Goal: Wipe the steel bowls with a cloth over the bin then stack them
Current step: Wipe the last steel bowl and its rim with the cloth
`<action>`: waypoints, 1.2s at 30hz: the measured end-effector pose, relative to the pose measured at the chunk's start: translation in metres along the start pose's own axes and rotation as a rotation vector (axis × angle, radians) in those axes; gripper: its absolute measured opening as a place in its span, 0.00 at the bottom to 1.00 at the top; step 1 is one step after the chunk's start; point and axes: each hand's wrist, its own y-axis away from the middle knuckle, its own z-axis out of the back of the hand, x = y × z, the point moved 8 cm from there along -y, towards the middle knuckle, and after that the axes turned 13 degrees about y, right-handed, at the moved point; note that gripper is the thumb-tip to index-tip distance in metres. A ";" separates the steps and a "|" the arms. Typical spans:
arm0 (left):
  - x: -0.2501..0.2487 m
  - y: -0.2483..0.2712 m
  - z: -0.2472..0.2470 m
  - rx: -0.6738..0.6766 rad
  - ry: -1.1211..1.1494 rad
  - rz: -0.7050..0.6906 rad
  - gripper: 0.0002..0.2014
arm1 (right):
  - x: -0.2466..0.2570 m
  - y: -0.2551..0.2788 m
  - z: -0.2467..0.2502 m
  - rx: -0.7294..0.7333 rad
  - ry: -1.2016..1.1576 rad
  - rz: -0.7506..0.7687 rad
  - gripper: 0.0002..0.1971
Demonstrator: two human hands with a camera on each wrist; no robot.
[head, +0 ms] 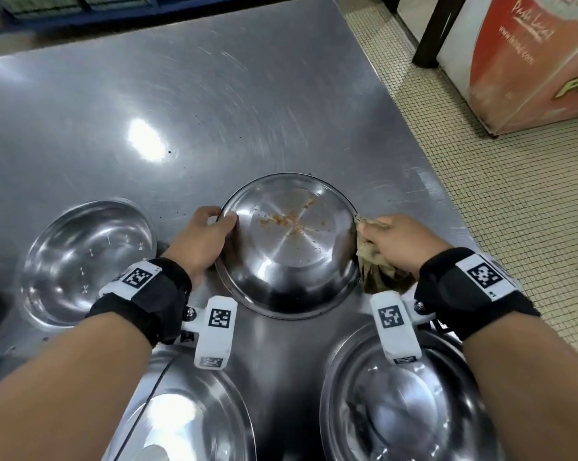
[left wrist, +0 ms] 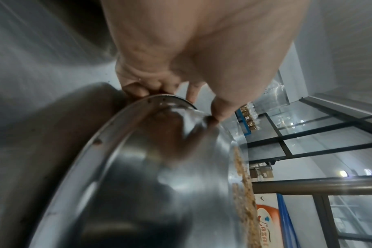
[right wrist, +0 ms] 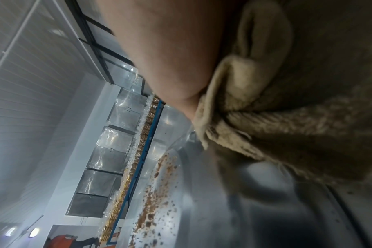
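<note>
Four steel bowls sit on the steel counter [head: 214, 94], which fills most of the head view, with its right edge running beside a tiled floor [head: 513, 227]. A red and white cabinet [head: 530, 61] stands on that floor off the counter's far right corner. Two bowls lie at the near edge, one on the left [head: 187, 420] and one on the right [head: 397, 410], partly under the forearms. A clean bowl [head: 84, 257] rests toward the left edge. The dirty bowl [head: 291, 244], with brown crumbs [head: 281, 220] across its bottom, is out from the near edge, between the two hands and tilted toward the person. The left hand [head: 201, 242] has its grip clamped on the bowl's left rim, thumb inside and fingers behind. The right hand [head: 397, 242] has its grip closed around a crumpled tan cloth [head: 377, 264], which touches the bowl's right rim.
</note>
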 end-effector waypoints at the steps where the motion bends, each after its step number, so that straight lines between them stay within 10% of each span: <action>1: 0.003 0.000 0.001 0.017 0.055 0.021 0.14 | -0.001 0.001 0.001 -0.007 0.005 0.004 0.19; 15: -0.012 0.050 0.010 0.017 0.393 0.011 0.10 | 0.014 0.066 0.038 -0.258 -0.100 0.126 0.19; 24: -0.033 0.149 0.008 0.223 0.452 -0.065 0.16 | -0.007 0.210 0.049 -0.449 -0.219 0.118 0.22; 36: 0.058 0.306 -0.046 0.490 0.339 -0.108 0.15 | -0.150 0.430 -0.047 -0.848 -0.411 -0.102 0.11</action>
